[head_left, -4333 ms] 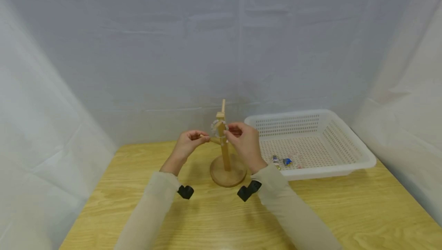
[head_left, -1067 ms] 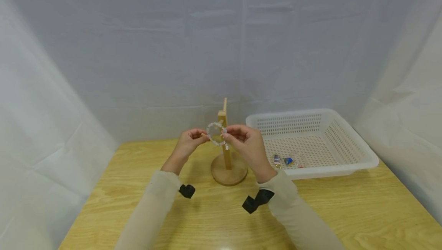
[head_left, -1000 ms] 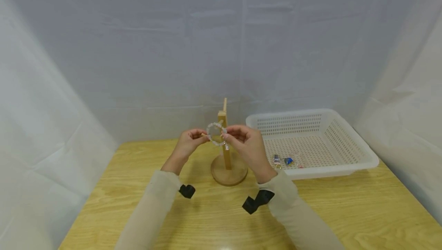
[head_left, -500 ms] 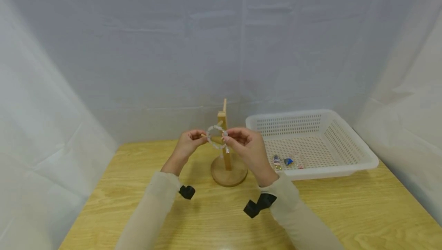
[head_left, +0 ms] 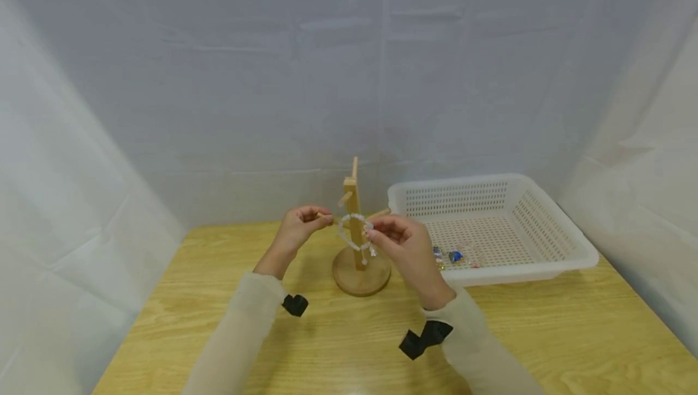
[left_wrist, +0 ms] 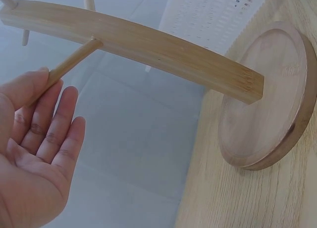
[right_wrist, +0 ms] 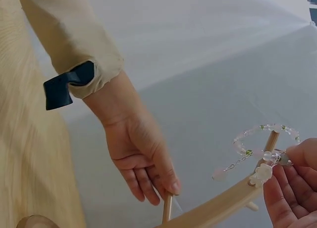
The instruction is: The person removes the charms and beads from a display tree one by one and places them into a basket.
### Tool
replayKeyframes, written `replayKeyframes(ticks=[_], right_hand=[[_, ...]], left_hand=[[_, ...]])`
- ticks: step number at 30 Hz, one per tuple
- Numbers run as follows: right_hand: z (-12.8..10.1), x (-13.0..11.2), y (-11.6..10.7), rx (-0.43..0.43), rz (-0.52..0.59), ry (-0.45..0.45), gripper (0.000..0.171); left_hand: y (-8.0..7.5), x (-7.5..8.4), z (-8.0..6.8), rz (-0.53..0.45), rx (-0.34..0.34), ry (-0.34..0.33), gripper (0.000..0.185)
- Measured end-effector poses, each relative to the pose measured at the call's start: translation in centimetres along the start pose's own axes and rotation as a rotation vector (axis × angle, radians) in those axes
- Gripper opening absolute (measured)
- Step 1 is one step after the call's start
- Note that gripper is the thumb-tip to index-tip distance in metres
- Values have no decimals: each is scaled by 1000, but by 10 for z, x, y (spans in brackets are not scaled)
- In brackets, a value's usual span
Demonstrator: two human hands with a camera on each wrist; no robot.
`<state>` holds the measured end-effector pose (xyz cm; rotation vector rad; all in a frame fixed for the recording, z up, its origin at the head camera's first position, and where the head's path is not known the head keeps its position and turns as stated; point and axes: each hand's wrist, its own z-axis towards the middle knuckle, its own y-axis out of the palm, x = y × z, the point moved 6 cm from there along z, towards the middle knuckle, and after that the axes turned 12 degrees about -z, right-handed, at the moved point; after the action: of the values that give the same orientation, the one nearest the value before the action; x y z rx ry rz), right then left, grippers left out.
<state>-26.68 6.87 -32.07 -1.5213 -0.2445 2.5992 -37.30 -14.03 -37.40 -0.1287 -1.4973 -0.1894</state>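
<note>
A wooden stand has an upright post point(left_wrist: 158, 47), a round base point(head_left: 360, 286) and several pegs. My left hand point(head_left: 297, 231) pinches one peg point(left_wrist: 74, 60) between thumb and index finger; its other fingers are loosely bent. In my right hand point(head_left: 406, 252), thumb and fingers pinch a bracelet point(right_wrist: 277, 127) of clear and pale pink beads, with a few green ones. A white flower-shaped charm point(right_wrist: 261, 174) and a short chain hang from it. The bracelet hangs in front of the post in the head view, below the front peg point(head_left: 345, 199).
A white perforated plastic basket point(head_left: 523, 274) stands to the right on the wooden table point(head_left: 218, 310). Near its front left corner lie a blue trinket point(head_left: 455, 256) and other small shiny pieces. White sheeting point(head_left: 272, 80) encloses the back and sides.
The right hand has moved the bracelet down and to the right, from around the front peg's height to below it. The left hand keeps its pinch on the peg, almost unmoved.
</note>
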Motion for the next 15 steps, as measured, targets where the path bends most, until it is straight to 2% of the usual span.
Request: replayKeyframes(ticks=[15], right_hand=[[-14, 17, -22, 19, -48, 49, 18]], left_hand=[[-2, -1, 0, 22, 15, -16, 30]])
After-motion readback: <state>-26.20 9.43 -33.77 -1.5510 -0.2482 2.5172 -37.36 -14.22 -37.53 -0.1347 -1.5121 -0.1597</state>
